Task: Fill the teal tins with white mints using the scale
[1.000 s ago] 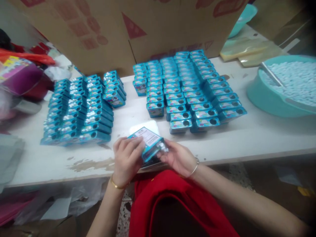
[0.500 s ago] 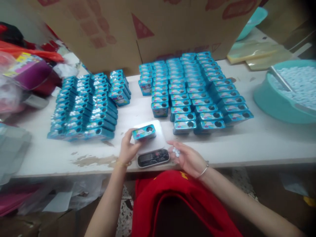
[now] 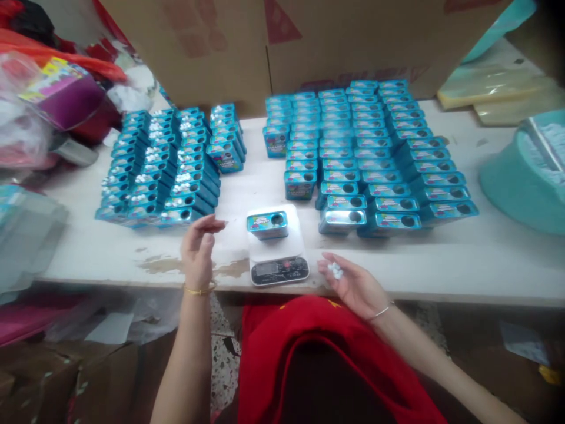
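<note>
A blue candy tin (image 3: 267, 225) with a round hole in its top stands on the white kitchen scale (image 3: 279, 272), and neither hand touches it. My left hand (image 3: 199, 247) is open in the air left of the scale, fingers stretched and thumb apart, near the front of the left tins. To the right of the scale, my right hand (image 3: 353, 285) is turned palm up and cupped, holding a few small white candies (image 3: 335, 270) at the fingers. The reading on the scale's display is too blurred to make out.
Rows of blue tins (image 3: 152, 171) with white candies on their tops stand at left. More tins (image 3: 366, 159) with dark holes fill the middle right. A turquoise tub (image 3: 516, 182) of white candies with a metal scoop sits far right. A large cardboard box (image 3: 229, 53) blocks the back.
My left hand has let go of the tin and drawn away to the left. The tin now rests on the scale. My right hand still cups the candies. The view has shifted slightly.
</note>
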The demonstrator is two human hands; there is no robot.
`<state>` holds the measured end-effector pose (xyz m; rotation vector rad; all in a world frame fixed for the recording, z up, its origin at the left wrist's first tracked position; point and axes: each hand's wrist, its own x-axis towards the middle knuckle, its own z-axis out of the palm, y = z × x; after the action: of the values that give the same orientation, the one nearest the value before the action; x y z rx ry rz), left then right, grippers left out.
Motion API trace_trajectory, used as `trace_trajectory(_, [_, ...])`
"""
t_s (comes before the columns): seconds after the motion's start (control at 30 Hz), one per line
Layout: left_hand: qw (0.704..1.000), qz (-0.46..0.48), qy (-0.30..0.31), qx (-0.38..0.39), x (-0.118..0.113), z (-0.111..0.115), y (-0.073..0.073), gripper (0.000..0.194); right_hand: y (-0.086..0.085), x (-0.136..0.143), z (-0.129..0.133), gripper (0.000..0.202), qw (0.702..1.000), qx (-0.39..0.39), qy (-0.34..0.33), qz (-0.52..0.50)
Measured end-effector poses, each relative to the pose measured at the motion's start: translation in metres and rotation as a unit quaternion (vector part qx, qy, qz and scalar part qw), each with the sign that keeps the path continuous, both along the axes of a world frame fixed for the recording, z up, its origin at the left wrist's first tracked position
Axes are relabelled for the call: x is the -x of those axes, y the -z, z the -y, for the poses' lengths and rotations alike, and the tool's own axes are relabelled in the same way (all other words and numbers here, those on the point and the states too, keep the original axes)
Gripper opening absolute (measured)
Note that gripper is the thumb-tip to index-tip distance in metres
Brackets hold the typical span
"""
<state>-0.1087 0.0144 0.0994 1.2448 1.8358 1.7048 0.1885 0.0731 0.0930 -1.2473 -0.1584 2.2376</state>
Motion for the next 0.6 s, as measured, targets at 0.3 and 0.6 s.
trace_trajectory(0.3, [0.999, 0.041, 0.034, -0.003, -0.003, -0.002, 0.004, 0.037, 0.001, 0.002, 0.005, 0.016, 0.999, -0.031, -0.004, 0.018])
trace_trajectory(0.6, [0.994, 0.059, 0.094, 0.009, -0.004, -0.006, 0.008, 0.034, -0.011, 0.013, 0.005, 0.031, 0.979, -0.157, -0.099, 0.080])
